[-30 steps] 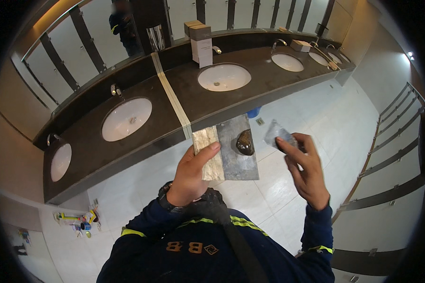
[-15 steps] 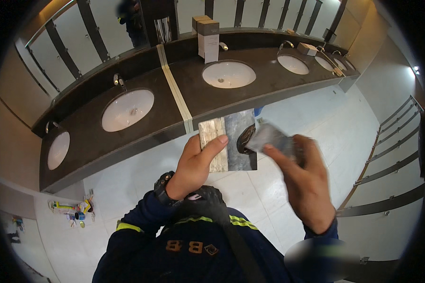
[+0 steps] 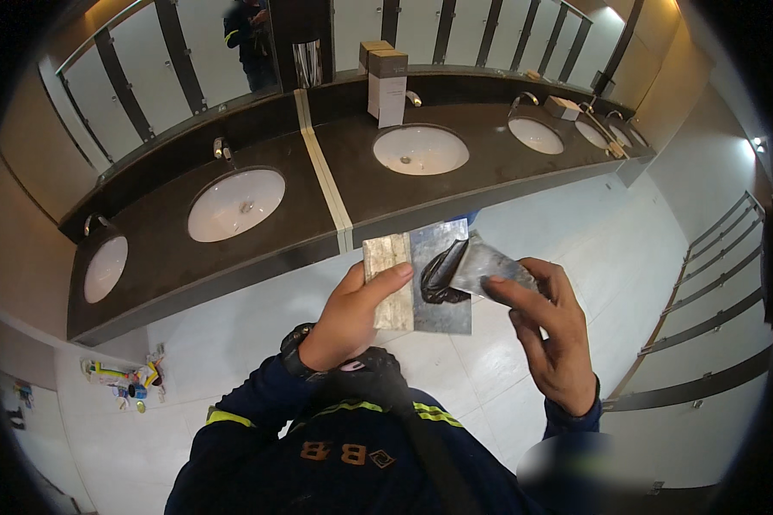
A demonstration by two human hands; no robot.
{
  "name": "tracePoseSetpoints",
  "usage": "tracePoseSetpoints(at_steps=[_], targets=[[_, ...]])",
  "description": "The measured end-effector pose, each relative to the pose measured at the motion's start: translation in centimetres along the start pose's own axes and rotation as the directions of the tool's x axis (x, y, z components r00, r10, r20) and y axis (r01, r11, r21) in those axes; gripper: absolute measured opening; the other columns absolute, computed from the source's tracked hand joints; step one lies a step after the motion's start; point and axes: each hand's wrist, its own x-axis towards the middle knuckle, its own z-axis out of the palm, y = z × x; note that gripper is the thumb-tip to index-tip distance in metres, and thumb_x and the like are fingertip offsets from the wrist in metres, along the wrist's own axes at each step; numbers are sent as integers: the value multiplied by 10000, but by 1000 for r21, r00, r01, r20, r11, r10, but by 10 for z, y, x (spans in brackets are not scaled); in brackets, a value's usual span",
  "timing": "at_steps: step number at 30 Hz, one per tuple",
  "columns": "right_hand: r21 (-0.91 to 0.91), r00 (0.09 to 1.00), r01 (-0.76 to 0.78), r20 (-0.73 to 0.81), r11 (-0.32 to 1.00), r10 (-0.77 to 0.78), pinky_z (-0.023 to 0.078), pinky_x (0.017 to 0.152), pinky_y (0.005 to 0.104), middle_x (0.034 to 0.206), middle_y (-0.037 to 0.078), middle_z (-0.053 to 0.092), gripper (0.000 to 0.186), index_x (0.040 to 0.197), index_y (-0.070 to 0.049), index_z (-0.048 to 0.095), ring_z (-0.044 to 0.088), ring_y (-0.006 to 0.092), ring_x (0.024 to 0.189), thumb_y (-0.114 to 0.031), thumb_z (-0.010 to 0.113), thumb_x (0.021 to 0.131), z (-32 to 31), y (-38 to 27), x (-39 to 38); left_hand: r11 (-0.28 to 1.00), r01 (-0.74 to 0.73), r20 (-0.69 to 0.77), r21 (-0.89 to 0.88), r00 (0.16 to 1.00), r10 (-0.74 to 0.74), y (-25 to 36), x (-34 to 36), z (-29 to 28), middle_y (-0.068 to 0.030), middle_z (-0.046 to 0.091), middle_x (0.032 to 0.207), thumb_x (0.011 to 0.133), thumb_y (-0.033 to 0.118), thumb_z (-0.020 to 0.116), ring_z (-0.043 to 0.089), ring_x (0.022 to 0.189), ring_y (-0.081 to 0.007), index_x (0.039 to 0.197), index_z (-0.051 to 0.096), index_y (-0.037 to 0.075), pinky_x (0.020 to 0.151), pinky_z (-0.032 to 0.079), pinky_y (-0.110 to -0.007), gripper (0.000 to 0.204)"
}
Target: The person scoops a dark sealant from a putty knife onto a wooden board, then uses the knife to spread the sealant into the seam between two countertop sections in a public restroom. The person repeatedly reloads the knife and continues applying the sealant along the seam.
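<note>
My left hand point(image 3: 352, 313) is closed on a wide scraper point(image 3: 387, 299) with a pale, worn grip and a grey metal blade. A glossy, dark lump of paste point(image 3: 441, 283) is smeared across that blade. My right hand point(image 3: 555, 335) pinches a smaller grey metal spreader point(image 3: 481, 264), its edge in the dark paste on the left-hand blade.
Beyond my hands, a long dark counter point(image 3: 326, 180) holds white basins point(image 3: 421, 150), taps, boxes point(image 3: 386, 94) and a pale tape strip. Assorted tins and tools point(image 3: 120, 378) lie on the floor at lower left. Cubicle panels point(image 3: 704, 386) stand at right; a mirror shows a person.
The small spreader in my right hand has moved left onto the wide blade, and the dark lump is now spread and smeared. My left hand still holds the wide scraper.
</note>
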Motion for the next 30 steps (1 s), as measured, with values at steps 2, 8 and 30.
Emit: tracePoseSetpoints(at_steps=[2, 8, 30], targets=[[240, 1000, 23, -15, 970, -20, 434, 1037, 400, 1328, 221, 547, 506, 1364, -93, 623, 571, 333, 1207, 72, 596, 887, 9, 25, -6, 959, 92, 68, -268, 995, -77, -4, 1, 6, -111, 656, 1228, 1046, 187, 546, 654, 1099, -193, 1352, 545, 22, 977, 517, -372, 348], [506, 991, 126, -109, 853, -82, 431, 1073, 404, 1391, 196, 575, 480, 1393, -43, 585, 557, 313, 1260, 27, 623, 920, 48, 73, -6, 909, 194, 227, -369, 967, -114, -11, 11, 15, -117, 620, 1350, 1077, 177, 459, 620, 1220, -246, 1426, 493, 25, 1078, 467, -436, 382], [553, 996, 33, -90, 833, 20, 418, 1124, 409, 1423, 185, 567, 454, 1413, 11, 522, 573, 278, 1293, -2, 567, 961, 62, 110, -5, 903, 240, 313, -357, 941, -126, -14, 9, 34, -101, 641, 1311, 1078, 199, 474, 647, 1163, -226, 1416, 495, 41, 991, 518, -412, 373]])
